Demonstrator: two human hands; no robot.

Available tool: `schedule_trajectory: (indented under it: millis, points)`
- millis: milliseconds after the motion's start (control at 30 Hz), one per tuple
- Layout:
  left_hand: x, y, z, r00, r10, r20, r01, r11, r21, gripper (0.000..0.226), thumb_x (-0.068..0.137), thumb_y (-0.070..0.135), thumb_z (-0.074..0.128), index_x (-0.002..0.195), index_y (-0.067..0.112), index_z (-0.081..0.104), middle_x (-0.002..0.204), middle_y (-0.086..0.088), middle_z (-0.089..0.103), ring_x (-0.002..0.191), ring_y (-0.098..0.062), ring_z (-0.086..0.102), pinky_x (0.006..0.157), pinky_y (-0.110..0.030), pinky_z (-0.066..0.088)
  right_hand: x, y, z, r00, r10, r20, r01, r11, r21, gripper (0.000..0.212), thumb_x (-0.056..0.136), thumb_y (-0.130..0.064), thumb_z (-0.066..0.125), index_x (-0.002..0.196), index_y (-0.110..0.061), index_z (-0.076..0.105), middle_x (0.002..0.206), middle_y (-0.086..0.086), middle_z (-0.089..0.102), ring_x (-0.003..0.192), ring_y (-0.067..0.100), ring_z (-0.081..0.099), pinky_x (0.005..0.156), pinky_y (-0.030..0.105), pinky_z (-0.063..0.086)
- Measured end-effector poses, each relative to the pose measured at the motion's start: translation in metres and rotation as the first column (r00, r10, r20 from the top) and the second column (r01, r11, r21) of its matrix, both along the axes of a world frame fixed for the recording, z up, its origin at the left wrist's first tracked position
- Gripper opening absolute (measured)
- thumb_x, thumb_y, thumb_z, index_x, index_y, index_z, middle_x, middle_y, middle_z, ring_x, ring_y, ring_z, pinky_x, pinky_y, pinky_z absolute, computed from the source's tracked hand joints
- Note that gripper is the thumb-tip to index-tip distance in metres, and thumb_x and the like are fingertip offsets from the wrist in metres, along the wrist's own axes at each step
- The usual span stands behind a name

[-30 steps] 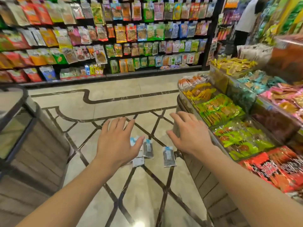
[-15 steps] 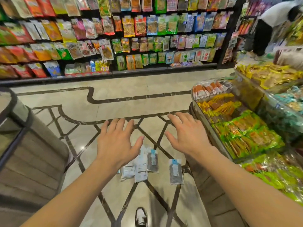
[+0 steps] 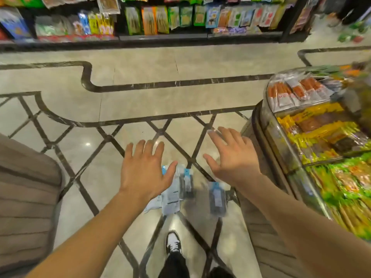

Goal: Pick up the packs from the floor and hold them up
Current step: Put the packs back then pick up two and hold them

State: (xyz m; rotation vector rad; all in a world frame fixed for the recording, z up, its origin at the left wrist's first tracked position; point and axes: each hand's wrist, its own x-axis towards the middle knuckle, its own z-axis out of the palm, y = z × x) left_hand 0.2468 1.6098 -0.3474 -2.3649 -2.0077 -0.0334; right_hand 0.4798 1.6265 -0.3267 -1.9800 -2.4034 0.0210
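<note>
The packs [image 3: 186, 189] lie on the floor [image 3: 140, 77] in a loose cluster, a few overlapping ones under and just past the left hand's thumb, and one dark pack with a blue tag apart from them, below the right hand's wrist. None is lifted yet.

Both hands hang above them, palms down, holding nothing. The left hand [image 3: 144, 169] has its fingers straight and spread wide, and it covers the left edge of the cluster. The right hand [image 3: 232, 157] is equally wide, fingers fanned and slightly blurred.

Compared with half a second ago, the view has tipped further downward: the wall of hanging snacks has slid up to the top edge, and a shoe [image 3: 173, 243] now shows plainly beneath the packs. The hands sit about as they did over the packs. That reads as the person bending toward the floor, so the reach is likely under way but the grasp has not begun.

The floor is pale polished stone with dark inlaid lattice lines. Beside the right hand stands a display bin [image 3: 281, 157] of snack packets; outside the left hand is a brown ribbed stand [image 3: 26, 197].
</note>
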Motion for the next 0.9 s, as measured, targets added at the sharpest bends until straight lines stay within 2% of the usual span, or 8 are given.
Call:
schedule_trajectory:
  millis: [133, 200, 367, 567, 633, 700, 800, 900]
  points:
    - [-0.005, 0.025, -0.075, 0.997, 0.022, 0.069, -0.017, 0.997, -0.080, 0.070, 0.090, 0.057, 0.039, 0.130, 0.007, 0.067, 0.123, -0.022, 0.069, 0.117, -0.043, 0.063, 0.104, -0.059, 0.045, -0.006, 0.024, -0.073, 1.000, 0.016, 0.006, -0.015, 0.989, -0.147, 0.069, 0.100, -0.060, 0.045, 0.160, -0.030, 0.027, 0.167, 0.009, 0.031, 0.154, 0.033, 0.029, 0.120, 0.058, 0.032]
    - [-0.007, 0.036, -0.122, 0.997, 0.012, 0.078, -0.005, 0.996, -0.086, 0.066, 0.093, 0.054, 0.042, 0.132, 0.006, 0.066, 0.124, -0.023, 0.068, 0.115, -0.044, 0.063, 0.103, -0.059, 0.046, -0.008, 0.033, -0.117, 1.000, 0.025, -0.003, -0.025, 0.979, -0.203, 0.071, 0.101, -0.060, 0.044, 0.161, -0.032, 0.020, 0.170, 0.008, 0.024, 0.156, 0.033, 0.024, 0.123, 0.059, 0.027]
    - [-0.014, 0.057, -0.259, 0.998, 0.060, 0.018, -0.056, 0.980, -0.189, 0.065, 0.093, 0.052, 0.049, 0.138, 0.007, 0.061, 0.132, -0.025, 0.063, 0.124, -0.046, 0.057, 0.105, -0.061, 0.041, -0.007, 0.060, -0.260, 0.999, 0.033, -0.036, -0.042, 0.959, -0.279, 0.068, 0.097, -0.054, 0.056, 0.155, -0.027, 0.033, 0.162, 0.009, 0.040, 0.149, 0.035, 0.038, 0.115, 0.059, 0.038]
    - [-0.018, 0.054, -0.452, 0.998, 0.038, -0.056, -0.056, 0.935, -0.351, 0.070, 0.093, 0.055, 0.042, 0.138, 0.006, 0.062, 0.128, -0.027, 0.066, 0.120, -0.047, 0.059, 0.103, -0.059, 0.039, -0.001, 0.073, -0.450, 0.998, 0.047, 0.031, -0.031, 0.921, -0.389, 0.069, 0.097, -0.056, 0.051, 0.154, -0.024, 0.030, 0.158, 0.010, 0.038, 0.145, 0.036, 0.039, 0.110, 0.055, 0.040]
    - [-0.019, 0.046, -0.517, 0.998, 0.014, -0.066, -0.039, 0.918, -0.394, 0.073, 0.093, 0.056, 0.035, 0.137, 0.005, 0.062, 0.126, -0.027, 0.066, 0.119, -0.047, 0.060, 0.103, -0.061, 0.039, 0.002, 0.068, -0.512, 0.996, 0.051, 0.068, -0.014, 0.891, -0.453, 0.071, 0.098, -0.058, 0.049, 0.157, -0.025, 0.026, 0.161, 0.009, 0.033, 0.148, 0.035, 0.033, 0.113, 0.054, 0.036]
    - [-0.021, 0.035, -0.578, 0.997, 0.000, -0.076, -0.031, 0.916, -0.401, 0.071, 0.094, 0.055, 0.037, 0.136, 0.004, 0.062, 0.124, -0.026, 0.067, 0.115, -0.047, 0.061, 0.102, -0.062, 0.043, 0.007, 0.061, -0.573, 0.995, 0.069, 0.077, -0.020, 0.860, -0.510, 0.072, 0.100, -0.058, 0.046, 0.159, -0.026, 0.021, 0.164, 0.009, 0.028, 0.151, 0.034, 0.027, 0.117, 0.056, 0.031]
    - [-0.024, 0.022, -0.659, 0.996, 0.001, -0.088, -0.034, 0.926, -0.376, 0.071, 0.099, 0.055, 0.042, 0.145, 0.002, 0.052, 0.131, -0.027, 0.064, 0.117, -0.047, 0.061, 0.101, -0.060, 0.043, 0.011, 0.057, -0.656, 0.998, 0.016, 0.063, 0.023, 0.819, -0.573, 0.066, 0.103, -0.056, 0.041, 0.157, -0.029, 0.016, 0.164, 0.007, 0.025, 0.151, 0.031, 0.023, 0.118, 0.056, 0.029]
    - [-0.022, 0.017, -0.717, 0.992, 0.091, -0.087, -0.118, 0.919, -0.377, 0.081, 0.099, 0.061, 0.038, 0.156, 0.004, 0.034, 0.148, -0.027, 0.052, 0.129, -0.045, 0.054, 0.104, -0.060, 0.040, 0.012, 0.060, -0.729, 0.996, -0.053, 0.076, 0.086, 0.827, -0.555, 0.062, 0.104, -0.054, 0.041, 0.156, -0.025, 0.024, 0.161, 0.011, 0.030, 0.143, 0.034, 0.034, 0.111, 0.054, 0.035]
